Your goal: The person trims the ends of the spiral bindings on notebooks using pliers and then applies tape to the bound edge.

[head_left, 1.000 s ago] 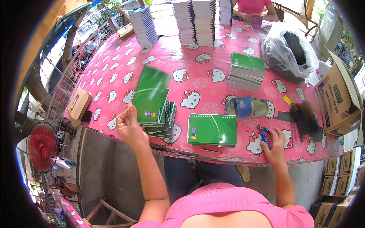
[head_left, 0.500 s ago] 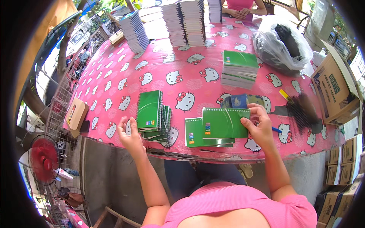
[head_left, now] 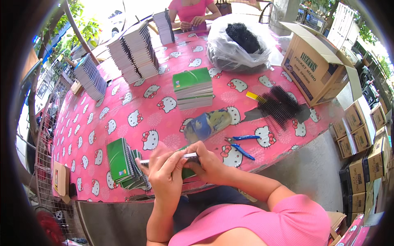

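In front of my body, both hands grip a small notebook (head_left: pixel 191 156) turned edge-on, so its cover hardly shows. My left hand (head_left: pixel 166 174) is closed on one side, slightly blurred. On the other side my right hand (head_left: pixel 209 164) is wrapped round it. A bit of green cover shows on the table under my hands, mostly hidden. Left of them lies an uneven stack of green spiral notebooks (head_left: pixel 118 160). Just beyond my hands is a blue and camouflage-patterned roll-shaped thing (head_left: pixel 208 124). Blue-handled pliers (head_left: pixel 245 144) lie spread to the right.
Farther back stand a green-topped notebook stack (head_left: pixel 191 78) and tall spiral notebook stacks (head_left: pixel 133 53). Black spiral coils (head_left: pixel 281 104), a plastic bag of black coils (head_left: pixel 242 45) and an open carton (head_left: pixel 316 61) are at right. Another person's hands (head_left: pixel 193 23) are across the table.
My left hand has come over to the notebook in my right hand, which has been tilted edge-on. The view has swung right, showing the pliers fully.
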### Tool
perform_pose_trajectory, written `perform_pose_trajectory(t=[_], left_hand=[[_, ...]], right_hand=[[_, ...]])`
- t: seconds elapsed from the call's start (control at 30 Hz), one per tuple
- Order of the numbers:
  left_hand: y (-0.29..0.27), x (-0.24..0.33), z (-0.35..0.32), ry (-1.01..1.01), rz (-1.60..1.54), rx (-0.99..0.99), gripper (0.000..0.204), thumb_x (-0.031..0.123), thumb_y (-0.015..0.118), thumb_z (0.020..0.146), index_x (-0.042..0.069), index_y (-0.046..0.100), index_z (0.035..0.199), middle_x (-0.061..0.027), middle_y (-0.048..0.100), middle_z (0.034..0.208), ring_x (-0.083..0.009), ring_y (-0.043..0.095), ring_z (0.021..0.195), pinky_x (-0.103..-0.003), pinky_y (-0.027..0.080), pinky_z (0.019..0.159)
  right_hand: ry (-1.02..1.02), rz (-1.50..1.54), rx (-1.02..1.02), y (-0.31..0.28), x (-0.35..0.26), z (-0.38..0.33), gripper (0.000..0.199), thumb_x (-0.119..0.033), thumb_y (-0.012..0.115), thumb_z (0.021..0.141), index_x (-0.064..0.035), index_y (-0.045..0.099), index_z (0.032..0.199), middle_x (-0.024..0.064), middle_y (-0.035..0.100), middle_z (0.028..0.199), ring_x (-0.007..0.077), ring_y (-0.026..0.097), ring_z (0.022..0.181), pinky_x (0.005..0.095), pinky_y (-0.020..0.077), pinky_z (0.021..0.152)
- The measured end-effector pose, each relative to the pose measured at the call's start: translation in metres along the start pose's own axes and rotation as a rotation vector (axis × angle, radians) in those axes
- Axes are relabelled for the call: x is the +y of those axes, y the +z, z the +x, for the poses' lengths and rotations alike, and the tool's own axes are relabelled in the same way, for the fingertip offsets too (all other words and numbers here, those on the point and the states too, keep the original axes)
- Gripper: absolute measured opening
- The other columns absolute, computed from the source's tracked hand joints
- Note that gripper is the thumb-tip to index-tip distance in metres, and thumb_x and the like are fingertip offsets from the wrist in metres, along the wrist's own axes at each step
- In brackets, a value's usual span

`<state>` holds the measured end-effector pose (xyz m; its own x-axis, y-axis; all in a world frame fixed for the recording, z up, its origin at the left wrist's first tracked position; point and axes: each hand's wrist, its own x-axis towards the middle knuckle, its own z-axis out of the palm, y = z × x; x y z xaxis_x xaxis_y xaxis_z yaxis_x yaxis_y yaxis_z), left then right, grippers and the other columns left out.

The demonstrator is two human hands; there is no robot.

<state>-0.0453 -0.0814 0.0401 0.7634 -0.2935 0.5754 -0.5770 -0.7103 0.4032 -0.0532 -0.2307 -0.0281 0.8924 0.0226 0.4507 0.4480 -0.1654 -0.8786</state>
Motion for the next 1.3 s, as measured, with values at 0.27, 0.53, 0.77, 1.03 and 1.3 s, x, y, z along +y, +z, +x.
perform_pose_trajectory(t=[0.27,0.53,0.77,1.03,1.3], left_hand=[[-0.012,-0.003,0.010,0.087,-0.175,0.011,0.015,0.009,0.075,0.075,0.003,0.073,0.089,-0.0044,0.066,0.080,-0.0190,0.058,0.079,-0.032,0.042,0.081],[-0.003,0.002,0.011,-0.083,-0.267,0.019,0.016,0.020,0.077,0.076,0.016,0.074,0.091,0.0038,0.066,0.087,-0.0153,0.057,0.087,-0.047,0.018,0.103],[-0.004,-0.016,0.001,0.004,-0.254,0.050,0.018,0.015,0.080,0.070,0.009,0.074,0.086,0.0000,0.067,0.081,-0.0169,0.058,0.085,-0.037,0.027,0.096],[-0.008,-0.009,0.005,0.040,-0.228,0.041,0.019,0.011,0.080,0.069,0.006,0.074,0.086,-0.0030,0.067,0.080,-0.0187,0.059,0.083,-0.034,0.036,0.088],[-0.005,-0.004,0.001,-0.027,-0.153,0.063,0.025,0.014,0.081,0.068,0.010,0.074,0.091,-0.0022,0.067,0.084,-0.0182,0.060,0.085,-0.043,0.029,0.099]], right_hand=[[0.526,-1.337,0.435,-0.210,0.066,-0.010,0.030,-0.023,0.076,0.075,-0.0034,0.065,0.095,0.0163,0.062,0.095,0.0312,0.061,0.092,0.0414,0.0509,0.078],[0.285,-1.346,0.440,-0.236,0.067,-0.003,0.017,-0.005,0.058,0.086,-0.0022,0.065,0.101,0.0188,0.060,0.092,0.0367,0.060,0.087,0.0437,0.0494,0.076],[-0.057,-0.246,-0.066,-0.061,-0.042,0.018,0.022,-0.004,0.072,0.079,-0.0044,0.071,0.101,0.0078,0.065,0.087,0.0151,0.061,0.071,0.0276,0.0488,0.061],[-0.076,-0.187,-0.132,-0.057,-0.055,0.025,0.019,-0.002,0.072,0.078,-0.0028,0.068,0.097,0.0081,0.062,0.085,0.0183,0.062,0.070,0.0288,0.0505,0.063],[-0.121,-0.462,-0.196,-0.048,-0.067,0.031,0.016,-0.010,0.065,0.087,-0.0048,0.063,0.102,0.0079,0.062,0.085,0.0217,0.064,0.073,0.0317,0.0510,0.062]])
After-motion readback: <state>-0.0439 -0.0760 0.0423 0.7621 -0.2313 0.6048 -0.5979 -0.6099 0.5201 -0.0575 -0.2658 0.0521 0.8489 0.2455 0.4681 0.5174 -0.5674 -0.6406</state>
